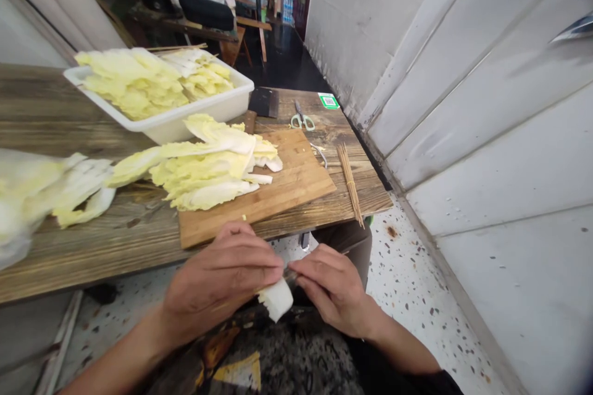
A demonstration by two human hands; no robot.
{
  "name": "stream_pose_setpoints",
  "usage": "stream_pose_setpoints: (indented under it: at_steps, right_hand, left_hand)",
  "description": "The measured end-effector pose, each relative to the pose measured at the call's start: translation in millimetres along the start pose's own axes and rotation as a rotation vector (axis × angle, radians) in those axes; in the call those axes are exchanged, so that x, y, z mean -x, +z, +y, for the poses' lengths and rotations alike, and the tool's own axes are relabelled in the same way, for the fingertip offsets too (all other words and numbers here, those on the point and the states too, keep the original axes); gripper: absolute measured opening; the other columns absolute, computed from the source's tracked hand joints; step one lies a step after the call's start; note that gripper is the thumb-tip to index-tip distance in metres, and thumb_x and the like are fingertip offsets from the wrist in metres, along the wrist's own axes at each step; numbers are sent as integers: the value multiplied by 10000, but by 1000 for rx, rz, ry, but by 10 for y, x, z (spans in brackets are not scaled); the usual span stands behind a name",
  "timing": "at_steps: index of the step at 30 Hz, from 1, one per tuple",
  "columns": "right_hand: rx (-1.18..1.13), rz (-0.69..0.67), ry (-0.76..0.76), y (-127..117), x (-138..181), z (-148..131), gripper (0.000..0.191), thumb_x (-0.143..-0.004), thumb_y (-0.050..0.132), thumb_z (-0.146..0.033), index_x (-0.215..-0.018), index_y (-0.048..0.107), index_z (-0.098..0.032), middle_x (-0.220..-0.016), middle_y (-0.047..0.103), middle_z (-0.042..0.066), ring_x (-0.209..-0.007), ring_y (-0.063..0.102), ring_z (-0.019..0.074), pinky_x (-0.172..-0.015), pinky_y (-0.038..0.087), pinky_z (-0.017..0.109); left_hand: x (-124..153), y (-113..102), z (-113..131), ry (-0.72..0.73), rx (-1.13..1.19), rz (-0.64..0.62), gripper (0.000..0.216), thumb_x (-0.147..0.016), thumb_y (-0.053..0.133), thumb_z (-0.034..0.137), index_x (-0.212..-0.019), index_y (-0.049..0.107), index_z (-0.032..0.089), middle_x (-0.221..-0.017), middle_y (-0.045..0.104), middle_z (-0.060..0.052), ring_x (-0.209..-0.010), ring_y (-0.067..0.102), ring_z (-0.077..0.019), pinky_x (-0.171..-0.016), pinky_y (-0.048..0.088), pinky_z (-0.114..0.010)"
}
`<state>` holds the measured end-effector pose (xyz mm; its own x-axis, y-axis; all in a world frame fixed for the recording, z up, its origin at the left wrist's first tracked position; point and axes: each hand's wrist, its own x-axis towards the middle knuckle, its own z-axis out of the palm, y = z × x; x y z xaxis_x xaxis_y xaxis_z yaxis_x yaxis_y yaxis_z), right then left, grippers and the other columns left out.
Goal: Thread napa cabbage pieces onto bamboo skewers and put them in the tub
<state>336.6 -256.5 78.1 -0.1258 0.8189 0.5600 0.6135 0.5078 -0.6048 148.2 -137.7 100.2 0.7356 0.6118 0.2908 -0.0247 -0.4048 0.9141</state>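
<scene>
My left hand (222, 281) is closed on a small white piece of cabbage stem (277, 300), held over my lap below the table edge. My right hand (331, 284) pinches something thin at the top of that same piece; what it grips is hidden between the fingers. Cut cabbage leaves (208, 166) lie on a wooden cutting board (296, 182) just beyond my hands. A bundle of bamboo skewers (351, 182) lies on the table to the right of the board.
A white tray (185, 120) piled with cabbage leaves stands behind the board. More cabbage (41, 191) lies at the left. A cleaver (262, 105) and scissors (302, 118) rest at the far end of the wooden table (92, 247). A white wall runs along the right.
</scene>
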Motion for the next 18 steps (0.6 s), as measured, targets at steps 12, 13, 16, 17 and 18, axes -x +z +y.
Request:
stream_pose_setpoints:
  at_steps: [12,13,16,17,18]
  right_hand:
    - [179,-148,-303,-153,45,-218,288,-1024,403,-131,-1146,660,-85,-622,516,-26,-539,434,126,-466,279,286]
    - [179,-154,-294,-160,56,-223,279,-1021,419,-134,-1149,663,-94,-609,501,-35,-530,420,123,-466,266,285]
    - [168,-183,-277,-181,77,-224,284,-1025,421,-142,-1158,670,-110,-589,481,-48,-515,392,118,-475,249,287]
    - [161,-197,-283,-195,79,-221,292,-1029,411,-144,-1159,671,-111,-586,478,-50,-513,391,117,-478,246,288]
    - [155,-212,-288,-212,79,-218,295,-1030,409,-142,-1162,671,-110,-585,476,-50,-511,392,117,-481,246,289]
  left_hand:
    - [413,-92,87,455,-326,-137,246,-946,592,135,-1126,678,278,-928,798,39,-857,734,-99,-893,576,-254]
    - [464,-106,85,440,-324,-159,253,-937,605,132,-1136,674,272,-961,798,37,-892,735,-105,-920,574,-259]
    - [574,-109,72,399,-305,-174,339,-934,604,128,-1235,646,280,-1015,794,34,-947,733,-122,-962,575,-279]
    - [592,-97,73,392,-283,-147,377,-949,583,139,-1288,621,297,-997,796,37,-929,737,-125,-948,586,-283]
    - [604,-82,78,387,-257,-110,410,-964,559,153,-1339,588,318,-966,799,41,-897,742,-128,-922,601,-285]
